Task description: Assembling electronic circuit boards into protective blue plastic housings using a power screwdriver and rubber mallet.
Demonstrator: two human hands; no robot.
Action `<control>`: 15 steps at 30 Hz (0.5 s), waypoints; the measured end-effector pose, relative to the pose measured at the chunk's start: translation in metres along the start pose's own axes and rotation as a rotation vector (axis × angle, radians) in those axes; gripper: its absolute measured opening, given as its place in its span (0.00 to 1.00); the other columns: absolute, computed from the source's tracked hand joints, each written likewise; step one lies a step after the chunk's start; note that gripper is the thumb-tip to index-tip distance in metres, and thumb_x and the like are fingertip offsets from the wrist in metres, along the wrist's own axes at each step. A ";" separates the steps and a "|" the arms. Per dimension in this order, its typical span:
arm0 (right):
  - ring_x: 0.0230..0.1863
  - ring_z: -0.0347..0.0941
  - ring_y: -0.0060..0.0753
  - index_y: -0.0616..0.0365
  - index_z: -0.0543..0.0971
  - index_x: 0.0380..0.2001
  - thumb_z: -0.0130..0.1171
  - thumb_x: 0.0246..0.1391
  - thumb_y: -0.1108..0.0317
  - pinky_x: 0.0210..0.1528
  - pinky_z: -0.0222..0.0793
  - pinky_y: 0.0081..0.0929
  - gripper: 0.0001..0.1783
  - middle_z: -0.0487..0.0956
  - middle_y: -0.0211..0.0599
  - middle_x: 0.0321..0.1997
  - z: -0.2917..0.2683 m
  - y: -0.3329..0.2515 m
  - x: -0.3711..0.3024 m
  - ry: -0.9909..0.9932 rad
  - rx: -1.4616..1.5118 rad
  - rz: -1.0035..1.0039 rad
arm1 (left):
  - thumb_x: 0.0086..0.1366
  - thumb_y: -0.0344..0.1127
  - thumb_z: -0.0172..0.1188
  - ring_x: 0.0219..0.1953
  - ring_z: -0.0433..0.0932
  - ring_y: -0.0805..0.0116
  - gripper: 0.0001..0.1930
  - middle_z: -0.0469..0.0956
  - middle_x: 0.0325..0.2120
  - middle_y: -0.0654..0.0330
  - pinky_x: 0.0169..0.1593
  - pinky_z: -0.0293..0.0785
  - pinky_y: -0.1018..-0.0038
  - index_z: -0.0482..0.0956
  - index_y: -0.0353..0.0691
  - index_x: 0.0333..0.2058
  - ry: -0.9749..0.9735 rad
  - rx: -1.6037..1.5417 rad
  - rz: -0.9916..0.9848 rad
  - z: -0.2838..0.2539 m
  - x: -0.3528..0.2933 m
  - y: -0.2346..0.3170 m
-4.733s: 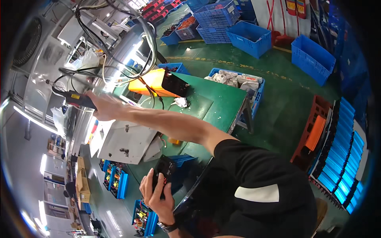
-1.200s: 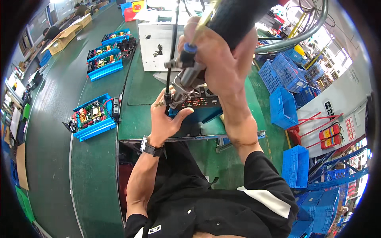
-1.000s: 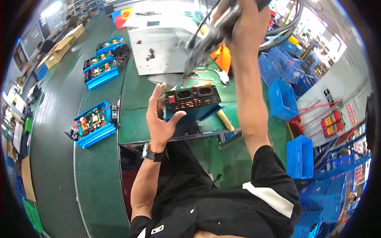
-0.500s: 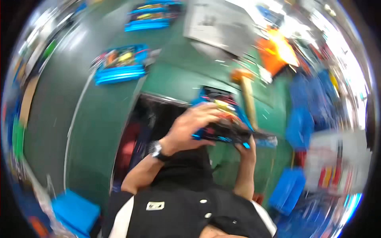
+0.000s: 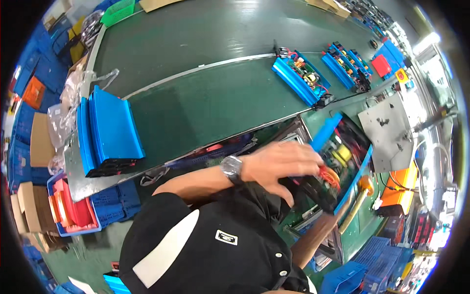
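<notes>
An opened circuit unit in a blue metal housing (image 5: 338,161), with red wires and a yellow component inside, is held tilted in front of me. My right hand (image 5: 341,211) supports it from beneath at its lower end; its fingers are mostly hidden by the unit. My left hand (image 5: 284,166), slightly blurred and with a watch on the wrist, reaches across to the unit's left side. Its fingers are stretched out with the fingertips by the red wires, and the thumb stands apart. A wooden-handled mallet (image 5: 353,213) lies just right of the unit.
Similar blue units (image 5: 299,78) (image 5: 346,66) lie farther back on the green bench (image 5: 205,105). Blue metal housing panels (image 5: 115,130) stand at its left end. A grey plate (image 5: 387,130) and an orange box (image 5: 399,188) are at right; a crate of red parts (image 5: 73,208) sits at lower left.
My view has turned left, bringing the blue panels into sight. The unit is now tilted more steeply, and my left hand has drawn back from over its middle toward its edge.
</notes>
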State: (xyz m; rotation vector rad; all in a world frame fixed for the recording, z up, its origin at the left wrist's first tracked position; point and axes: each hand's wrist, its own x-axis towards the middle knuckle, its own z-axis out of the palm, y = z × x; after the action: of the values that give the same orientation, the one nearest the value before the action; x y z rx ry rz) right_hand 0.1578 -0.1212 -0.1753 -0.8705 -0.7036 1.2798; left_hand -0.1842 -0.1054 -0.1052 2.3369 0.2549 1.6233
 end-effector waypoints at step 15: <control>0.23 0.79 0.50 0.59 0.84 0.18 0.58 0.56 0.55 0.26 0.75 0.47 0.21 0.78 0.51 0.18 0.523 0.216 -0.044 -1.078 -1.089 -1.031 | 0.80 0.50 0.32 0.30 0.73 0.59 0.23 0.74 0.30 0.58 0.49 0.71 0.54 0.74 0.43 0.41 0.762 0.674 0.435 -0.137 -0.017 0.135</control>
State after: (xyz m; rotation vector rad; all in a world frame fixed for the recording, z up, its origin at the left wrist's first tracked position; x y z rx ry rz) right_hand -0.4015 -0.0688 -0.0926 -0.3691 -2.4450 0.2094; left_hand -0.3204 -0.2197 -0.0310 2.1329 0.5407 3.0025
